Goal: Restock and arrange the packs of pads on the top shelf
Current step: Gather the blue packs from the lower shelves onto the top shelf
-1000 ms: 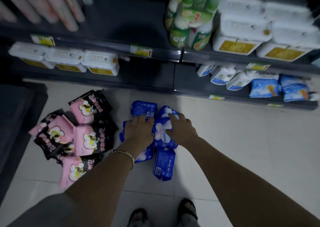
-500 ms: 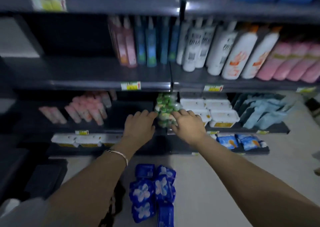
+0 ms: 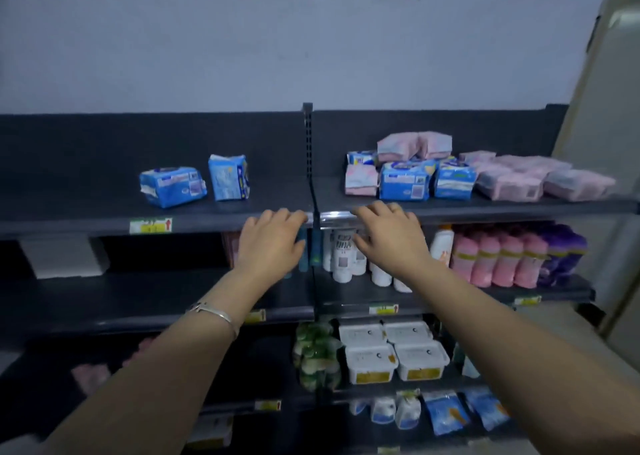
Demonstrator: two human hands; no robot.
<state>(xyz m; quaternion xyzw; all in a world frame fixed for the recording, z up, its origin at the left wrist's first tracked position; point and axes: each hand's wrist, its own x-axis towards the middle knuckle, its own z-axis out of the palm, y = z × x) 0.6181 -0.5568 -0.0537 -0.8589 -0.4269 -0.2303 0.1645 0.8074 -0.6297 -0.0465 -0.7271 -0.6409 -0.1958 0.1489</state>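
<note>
The dark top shelf [image 3: 104,212] carries two blue packs of pads on its left half: one lying flat [image 3: 173,186] and one upright [image 3: 228,176]. On the right half sit more blue packs [image 3: 405,181], a pink-and-white pack [image 3: 361,179] and several flat pink packs [image 3: 509,184], with two pink packs [image 3: 415,146] stacked on top. My left hand [image 3: 270,243] and my right hand [image 3: 389,238] hover side by side at the shelf's front edge, either side of the centre upright. Both hold nothing, with the fingers loosely bent.
A slotted upright post [image 3: 307,149] divides the shelf. Below stand white bottles [image 3: 343,257], pink bottles [image 3: 491,260] and purple bottles [image 3: 564,257]. Lower down are white tubs [image 3: 391,350], a green bundle [image 3: 315,354] and blue pouches [image 3: 446,413]. A yellow price tag [image 3: 150,226] marks the shelf edge.
My hands left the blue packs on the floor and rose empty to the top shelf edge. My view swung up from the floor to the top shelf.
</note>
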